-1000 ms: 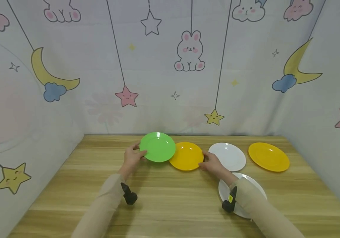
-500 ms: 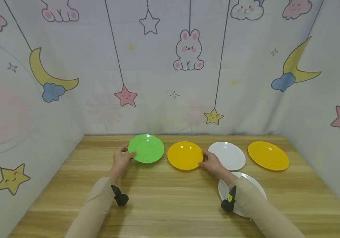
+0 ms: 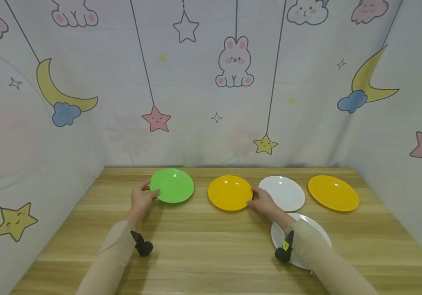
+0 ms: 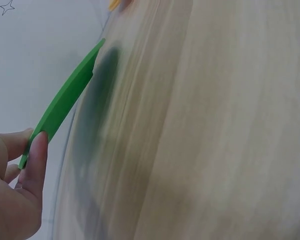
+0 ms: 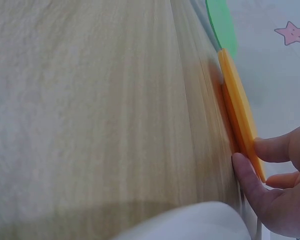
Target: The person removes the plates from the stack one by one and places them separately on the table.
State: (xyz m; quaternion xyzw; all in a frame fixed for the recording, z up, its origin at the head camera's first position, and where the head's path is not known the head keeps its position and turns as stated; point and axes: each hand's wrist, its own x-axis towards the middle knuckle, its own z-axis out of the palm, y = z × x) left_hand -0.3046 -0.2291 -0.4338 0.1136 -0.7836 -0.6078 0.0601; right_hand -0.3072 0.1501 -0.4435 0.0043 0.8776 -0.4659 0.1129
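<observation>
My left hand (image 3: 141,200) pinches the left rim of a round green plate (image 3: 172,186) between thumb and fingers. In the left wrist view the green plate (image 4: 65,100) is tilted and held above the table, its shadow falling apart from it. My right hand (image 3: 264,201) grips the right rim of a yellow plate (image 3: 230,193) at the middle of the back. The right wrist view shows that yellow plate (image 5: 240,110) edge-on, with fingers on both sides of its rim. Its base appears to be on the table.
A white plate (image 3: 282,192) and another yellow plate (image 3: 333,193) lie along the back right of the wooden table (image 3: 203,250). A second white plate (image 3: 316,227) lies nearer, partly beneath my right forearm. Printed fabric walls (image 3: 196,90) close off the back and sides.
My left hand has carried the green plate leftward, from overlapping the middle yellow plate to a gap beside it, and slightly lower. The right hand and its yellow plate have stayed in place.
</observation>
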